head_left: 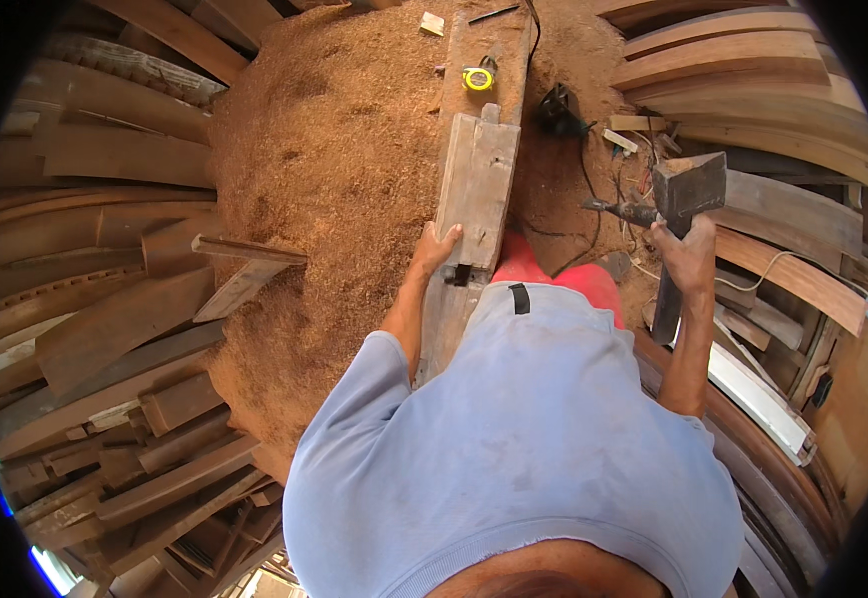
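Filling the lower half of the view, the person's pale blue shirt (514, 439) hides the near end of the long plank (474, 189) and most of the red shorts (554, 274), so what carries the plank cannot be made out.

At about eleven o'clock from the shirt, the left hand (437, 247) ends a bent, bare forearm and lies flat on the plank's near left edge. Its fingers (449, 235) are spread a little and pressed down on the wood, the thumb hooked over the side; a small dark piece just beside the palm is too small to tell.

At about two o'clock, the right hand (686, 257) is raised on a nearly upright forearm, fingers wrapped tight around the wooden handle of a hatchet (688, 184). The dark wedge head stands above the fist, and the handle's lower end runs down past the wrist.

Just left of the hatchet head lies a power drill (618, 210), its cable trailing over the sawdust (334, 149).

Farther along, at twelve o'clock, a yellow tape measure (477, 79) sits on the plank's far part, with a black tool (557, 108) just right of it, its kind unclear.

Curved planks (105, 299) are stacked on both sides, bent by the lens and cut off at the dark rim.
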`<state>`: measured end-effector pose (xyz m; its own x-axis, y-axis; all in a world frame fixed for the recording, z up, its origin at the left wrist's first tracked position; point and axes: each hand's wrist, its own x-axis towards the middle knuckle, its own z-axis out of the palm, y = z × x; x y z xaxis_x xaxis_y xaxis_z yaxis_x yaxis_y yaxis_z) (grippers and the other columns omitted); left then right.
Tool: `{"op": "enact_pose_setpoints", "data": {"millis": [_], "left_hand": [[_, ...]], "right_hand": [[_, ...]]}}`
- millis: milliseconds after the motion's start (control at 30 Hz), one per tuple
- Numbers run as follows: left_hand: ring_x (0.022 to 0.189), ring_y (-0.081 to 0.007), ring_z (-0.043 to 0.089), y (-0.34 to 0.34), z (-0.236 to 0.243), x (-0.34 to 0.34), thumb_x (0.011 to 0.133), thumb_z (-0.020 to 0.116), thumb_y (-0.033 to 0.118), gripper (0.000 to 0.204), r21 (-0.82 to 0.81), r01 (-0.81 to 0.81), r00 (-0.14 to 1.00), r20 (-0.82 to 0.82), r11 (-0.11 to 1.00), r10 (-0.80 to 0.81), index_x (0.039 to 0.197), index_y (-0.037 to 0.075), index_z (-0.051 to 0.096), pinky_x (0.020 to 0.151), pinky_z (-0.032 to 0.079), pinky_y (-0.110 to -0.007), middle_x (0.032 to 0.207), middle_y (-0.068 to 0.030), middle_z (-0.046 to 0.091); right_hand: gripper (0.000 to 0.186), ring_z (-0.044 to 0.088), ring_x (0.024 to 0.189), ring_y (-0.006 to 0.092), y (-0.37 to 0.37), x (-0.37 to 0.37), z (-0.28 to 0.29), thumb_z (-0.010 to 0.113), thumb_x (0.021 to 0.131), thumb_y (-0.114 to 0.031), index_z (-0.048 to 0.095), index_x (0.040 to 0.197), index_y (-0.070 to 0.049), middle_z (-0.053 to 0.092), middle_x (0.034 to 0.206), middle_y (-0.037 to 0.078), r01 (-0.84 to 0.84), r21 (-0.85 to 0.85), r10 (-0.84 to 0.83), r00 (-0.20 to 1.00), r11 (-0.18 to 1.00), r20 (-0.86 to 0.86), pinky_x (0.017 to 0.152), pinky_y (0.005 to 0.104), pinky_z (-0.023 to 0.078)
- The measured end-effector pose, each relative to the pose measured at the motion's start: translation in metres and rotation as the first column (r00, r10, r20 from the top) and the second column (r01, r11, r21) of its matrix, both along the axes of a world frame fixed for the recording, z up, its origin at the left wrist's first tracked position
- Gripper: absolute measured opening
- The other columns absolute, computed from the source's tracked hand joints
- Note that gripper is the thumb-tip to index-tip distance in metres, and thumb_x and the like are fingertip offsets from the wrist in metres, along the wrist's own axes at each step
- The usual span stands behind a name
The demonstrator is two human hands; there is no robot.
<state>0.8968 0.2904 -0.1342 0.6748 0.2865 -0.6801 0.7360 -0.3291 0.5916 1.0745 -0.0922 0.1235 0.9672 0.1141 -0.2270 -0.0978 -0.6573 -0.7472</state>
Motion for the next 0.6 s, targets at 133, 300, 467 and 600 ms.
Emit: {"op": "enact_pose_setpoints", "data": {"millis": [133, 300, 467, 600], "left_hand": [[0.126, -0.044, 0.059, 0.004, -0.009, -0.001, 0.09, 0.066, 0.06, 0.086, -0.007, -0.013, 1.0, 0.014, 1.0, 0.013, 0.136, -0.011, 0.049, 0.105, 0.046, -0.046, 0.131, -0.0359, 0.06], [0.129, -0.0443, 0.057, 0.016, -0.052, -0.012, 0.09, 0.064, 0.061, 0.087, -0.102, -0.01, 0.998, 0.053, 0.995, 0.016, 0.135, -0.011, 0.049, 0.107, 0.044, -0.046, 0.133, -0.0367, 0.058], [0.126, -0.0429, 0.059, 0.015, -0.069, -0.017, 0.091, 0.064, 0.062, 0.085, -0.115, -0.02, 0.997, 0.078, 0.993, 0.03, 0.133, -0.011, 0.051, 0.106, 0.045, -0.045, 0.13, -0.0352, 0.06], [0.124, -0.0416, 0.061, 0.011, -0.055, -0.013, 0.09, 0.064, 0.063, 0.085, -0.139, -0.045, 0.996, 0.076, 0.989, 0.056, 0.132, -0.01, 0.052, 0.105, 0.046, -0.044, 0.128, -0.0341, 0.062]], "right_hand": [[0.019, 0.059, 0.071, 0.0144, 0.003, -0.003, -0.004, 0.073, 0.078, -0.007, 0.069, 0.092, 0.004, 0.067, 0.079, 0.007, 0.018, -0.077, -0.022, 0.998, 0.997, -0.054, 0.068, 0.0336, 0.05], [0.022, 0.062, 0.076, 0.016, 0.011, -0.006, -0.011, 0.073, 0.078, -0.01, 0.069, 0.094, 0.004, 0.07, 0.084, 0.01, -0.021, 0.0, 0.021, 1.0, 1.0, -0.021, 0.074, 0.0341, 0.051], [0.023, 0.064, 0.078, 0.0192, 0.018, -0.006, -0.013, 0.073, 0.078, -0.01, 0.069, 0.096, 0.004, 0.071, 0.086, 0.012, -0.035, -0.017, 0.034, 0.998, 0.999, -0.045, 0.076, 0.0354, 0.052], [0.023, 0.066, 0.078, 0.021, 0.018, -0.006, -0.02, 0.073, 0.078, -0.011, 0.069, 0.095, 0.004, 0.071, 0.085, 0.013, -0.056, -0.062, 0.052, 0.996, 0.997, -0.066, 0.075, 0.0364, 0.052]]}}
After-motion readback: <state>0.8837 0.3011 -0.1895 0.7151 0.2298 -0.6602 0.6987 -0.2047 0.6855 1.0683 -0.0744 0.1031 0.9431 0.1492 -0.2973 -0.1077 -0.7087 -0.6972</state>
